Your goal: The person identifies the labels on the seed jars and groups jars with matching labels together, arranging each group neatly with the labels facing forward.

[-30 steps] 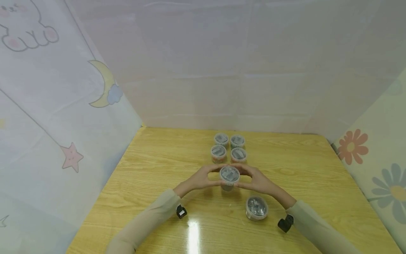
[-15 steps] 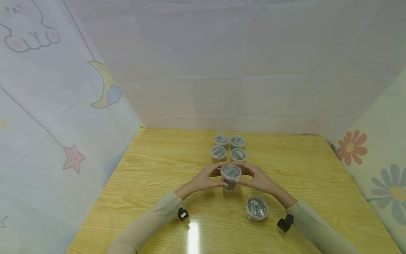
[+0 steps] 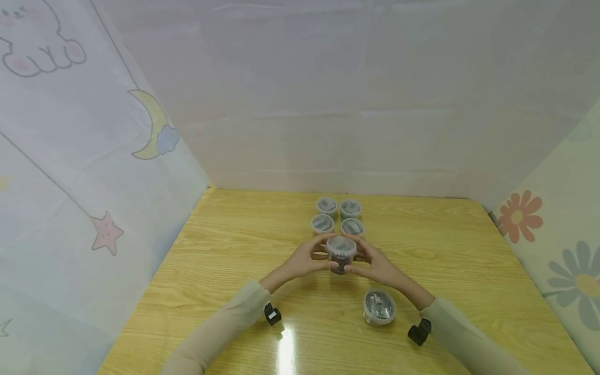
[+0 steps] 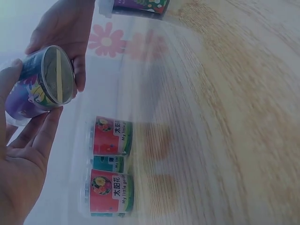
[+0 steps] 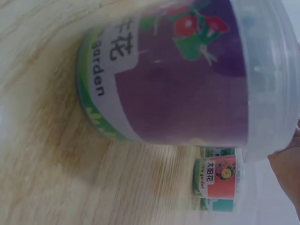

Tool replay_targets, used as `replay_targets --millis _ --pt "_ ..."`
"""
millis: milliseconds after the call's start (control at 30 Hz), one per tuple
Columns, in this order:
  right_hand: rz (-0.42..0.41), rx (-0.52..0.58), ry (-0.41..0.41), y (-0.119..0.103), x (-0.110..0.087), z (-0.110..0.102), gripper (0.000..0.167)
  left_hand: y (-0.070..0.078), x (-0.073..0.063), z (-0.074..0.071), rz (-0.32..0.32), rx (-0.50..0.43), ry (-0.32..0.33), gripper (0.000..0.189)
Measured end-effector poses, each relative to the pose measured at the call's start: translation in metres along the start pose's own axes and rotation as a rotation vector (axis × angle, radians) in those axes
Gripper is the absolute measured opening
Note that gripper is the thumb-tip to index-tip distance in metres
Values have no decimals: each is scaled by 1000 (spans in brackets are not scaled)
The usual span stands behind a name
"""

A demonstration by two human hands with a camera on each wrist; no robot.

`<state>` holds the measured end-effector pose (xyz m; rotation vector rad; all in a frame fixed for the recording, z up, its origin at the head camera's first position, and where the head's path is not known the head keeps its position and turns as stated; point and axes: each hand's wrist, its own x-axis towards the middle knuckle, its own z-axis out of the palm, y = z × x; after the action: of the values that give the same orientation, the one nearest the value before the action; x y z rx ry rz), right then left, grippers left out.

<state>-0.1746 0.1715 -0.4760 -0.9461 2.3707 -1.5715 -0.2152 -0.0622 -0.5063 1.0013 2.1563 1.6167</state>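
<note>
Both hands hold one small plastic tub (image 3: 341, 253) with a translucent lid above the table. My left hand (image 3: 301, 260) grips its left side and my right hand (image 3: 380, 266) its right side, thumbs towards me. In the left wrist view this tub (image 4: 28, 93) has a dark purple and blue flower label, and its base shows a pale yellow strip. Another lidded tub (image 3: 379, 307) stands on the table below my right hand. Seen close in the right wrist view, that tub (image 5: 183, 89) carries a purple label with red flowers.
Several lidded tubs stand in two rows beyond my hands: a red-labelled left front tub (image 4: 111, 192), a right front tub (image 3: 352, 227), and back tubs (image 3: 326, 205) with teal labels. The wood-grain table (image 3: 234, 224) meets printed cloth walls (image 3: 300, 130) at the back and sides.
The held tub has moved slightly away from me and tilted, so more of its side and less of its lid faces the head camera. The other tubs stay where they were.
</note>
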Motion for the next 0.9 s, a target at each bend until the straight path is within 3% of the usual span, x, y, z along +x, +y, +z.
replay_targets --millis 300,500,667,900 --pt "54 3 79 -5 3 0 68 2 0 3 -8 -26 25 78" --pt "112 -30 130 -5 4 1 69 0 0 9 5 28 61 85" --pt "114 -19 135 -5 5 1 69 -1 1 10 19 56 76 85" --pt "85 90 98 15 5 -1 70 1 3 8 -8 -27 64 83"
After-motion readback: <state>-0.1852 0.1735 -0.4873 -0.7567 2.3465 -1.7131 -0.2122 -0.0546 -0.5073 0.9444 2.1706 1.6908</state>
